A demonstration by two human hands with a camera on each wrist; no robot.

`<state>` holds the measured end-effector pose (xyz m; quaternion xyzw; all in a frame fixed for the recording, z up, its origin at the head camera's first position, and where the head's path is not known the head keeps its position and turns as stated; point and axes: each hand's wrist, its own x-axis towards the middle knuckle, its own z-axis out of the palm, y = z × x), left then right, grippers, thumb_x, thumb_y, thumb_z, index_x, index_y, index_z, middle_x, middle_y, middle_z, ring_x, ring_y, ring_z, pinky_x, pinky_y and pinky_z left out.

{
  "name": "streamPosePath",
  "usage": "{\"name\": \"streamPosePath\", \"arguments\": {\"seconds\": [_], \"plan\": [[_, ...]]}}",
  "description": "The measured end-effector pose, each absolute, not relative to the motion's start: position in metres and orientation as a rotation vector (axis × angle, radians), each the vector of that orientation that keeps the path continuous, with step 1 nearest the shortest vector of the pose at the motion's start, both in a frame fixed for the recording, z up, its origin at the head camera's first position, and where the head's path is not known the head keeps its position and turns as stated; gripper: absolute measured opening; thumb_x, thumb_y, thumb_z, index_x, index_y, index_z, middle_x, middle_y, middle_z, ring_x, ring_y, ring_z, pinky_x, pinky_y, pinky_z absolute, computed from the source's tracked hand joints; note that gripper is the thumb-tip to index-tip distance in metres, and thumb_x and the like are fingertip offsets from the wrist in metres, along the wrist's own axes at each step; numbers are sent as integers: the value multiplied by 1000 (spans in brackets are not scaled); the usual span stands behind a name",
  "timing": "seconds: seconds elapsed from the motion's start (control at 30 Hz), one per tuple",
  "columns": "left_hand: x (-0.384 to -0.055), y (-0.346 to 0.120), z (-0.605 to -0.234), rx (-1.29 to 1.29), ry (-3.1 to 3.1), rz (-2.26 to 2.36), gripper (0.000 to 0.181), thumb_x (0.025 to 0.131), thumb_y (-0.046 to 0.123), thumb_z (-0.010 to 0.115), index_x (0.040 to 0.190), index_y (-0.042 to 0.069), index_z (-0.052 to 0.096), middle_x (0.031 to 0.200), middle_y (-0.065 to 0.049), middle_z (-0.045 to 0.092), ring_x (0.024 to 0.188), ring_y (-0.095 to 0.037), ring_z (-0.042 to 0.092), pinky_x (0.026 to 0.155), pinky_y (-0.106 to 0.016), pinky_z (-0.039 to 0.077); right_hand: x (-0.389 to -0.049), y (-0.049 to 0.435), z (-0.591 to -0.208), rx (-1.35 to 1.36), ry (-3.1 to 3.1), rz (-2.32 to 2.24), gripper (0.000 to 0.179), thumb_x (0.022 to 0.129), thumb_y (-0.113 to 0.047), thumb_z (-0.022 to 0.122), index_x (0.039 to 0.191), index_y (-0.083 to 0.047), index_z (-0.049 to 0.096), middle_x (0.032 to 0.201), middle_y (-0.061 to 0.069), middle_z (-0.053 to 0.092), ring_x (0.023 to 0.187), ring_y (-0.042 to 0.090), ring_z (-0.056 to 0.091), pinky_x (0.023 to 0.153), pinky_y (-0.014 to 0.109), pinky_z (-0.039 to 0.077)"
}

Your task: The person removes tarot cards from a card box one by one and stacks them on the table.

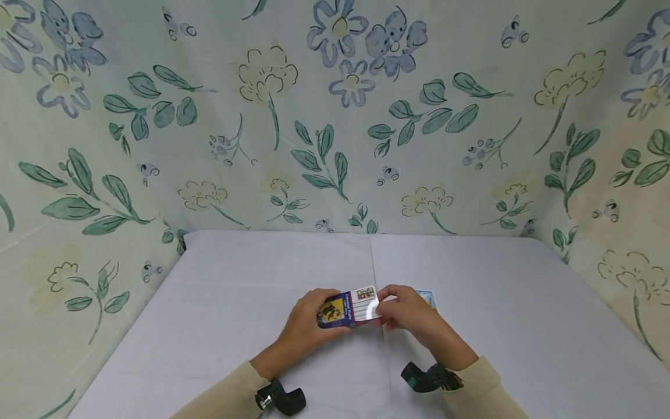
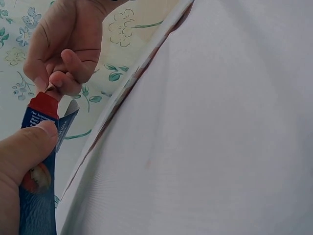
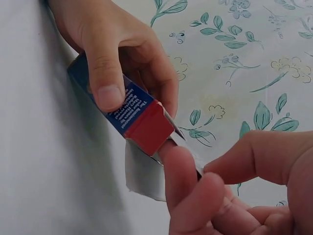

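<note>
A small tarot card box, blue with a yellow picture and red ends, is held lengthwise above the table by my left hand. In the left wrist view the thumb lies along the narrow printed side of the box. My right hand is at the box's opened end, where its thumb and fingertips pinch the edge of a flap. A pale loose flap hangs beside the red end in the right wrist view. Fingers hide the inside of the box.
A flat, blue-edged colourful item shows partly behind my right hand. White cloth covers the table. Floral fabric hangs beyond the back edge and along both sides. Each wrist wears a black camera mount.
</note>
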<state>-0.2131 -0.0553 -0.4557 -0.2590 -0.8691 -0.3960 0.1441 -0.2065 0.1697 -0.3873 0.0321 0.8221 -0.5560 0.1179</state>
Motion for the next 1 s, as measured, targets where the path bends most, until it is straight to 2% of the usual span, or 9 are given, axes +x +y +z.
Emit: {"name": "streamPosePath", "arguments": {"seconds": [0.37,0.8,1.0], "plan": [[-213,-55,-455,-744,-2502,-1150,72,71,42,84,131,15,55,122,9,58,107,-7,51,89,-36,45,-208,176,-382,118,2367,-1637,20,87,-8,57,104,0,57,88,11,71,68,26,68,55,29,49],[-212,-55,-454,-708,-2513,-1120,73,71,43,84,131,15,54,122,8,58,107,-7,51,90,-38,44,-210,190,-374,138,2446,-1589,23,86,-7,56,107,3,56,84,12,68,68,23,66,59,31,51],[-212,-55,-454,-702,-2508,-1123,73,70,43,84,131,15,55,121,7,59,106,-7,51,89,-37,44,-212,198,-374,122,2457,-1574,28,84,-6,59,111,1,53,85,13,68,74,28,65,63,32,52]]}}
